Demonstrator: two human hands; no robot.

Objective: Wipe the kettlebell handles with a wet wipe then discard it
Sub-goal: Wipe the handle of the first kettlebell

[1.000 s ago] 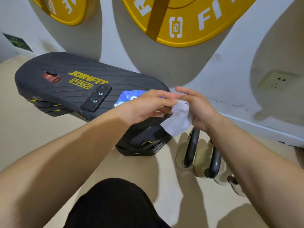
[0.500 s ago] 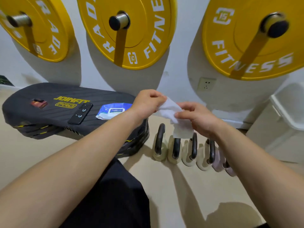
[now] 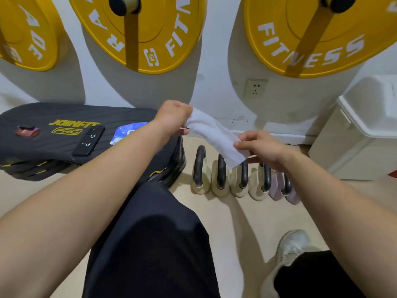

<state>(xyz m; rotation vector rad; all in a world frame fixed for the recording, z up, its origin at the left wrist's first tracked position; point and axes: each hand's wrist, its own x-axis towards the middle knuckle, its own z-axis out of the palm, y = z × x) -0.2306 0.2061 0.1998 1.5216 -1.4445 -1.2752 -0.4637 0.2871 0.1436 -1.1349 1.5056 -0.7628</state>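
Note:
A white wet wipe (image 3: 214,136) is stretched between both hands in mid-air. My left hand (image 3: 173,117) grips its upper left end; my right hand (image 3: 262,148) pinches its lower right end. Below the wipe, several kettlebells (image 3: 221,177) stand in a row on the floor by the wall, cream and pale purple bodies with dark handles. The rightmost ones are partly hidden behind my right wrist. The blue wipe packet (image 3: 129,132) lies on the black bench, partly behind my left forearm.
A black padded JOINFIT bench (image 3: 53,136) with a dark phone (image 3: 88,141) on it stands at left. Yellow weight plates (image 3: 141,33) hang on the wall above. A white lidded bin (image 3: 363,134) stands at right. My legs and a white shoe (image 3: 292,246) fill the foreground.
The view has pulled back and up, showing the whole kettlebell row and the bin. My hands have drawn apart, spreading the wipe out from a bunched state.

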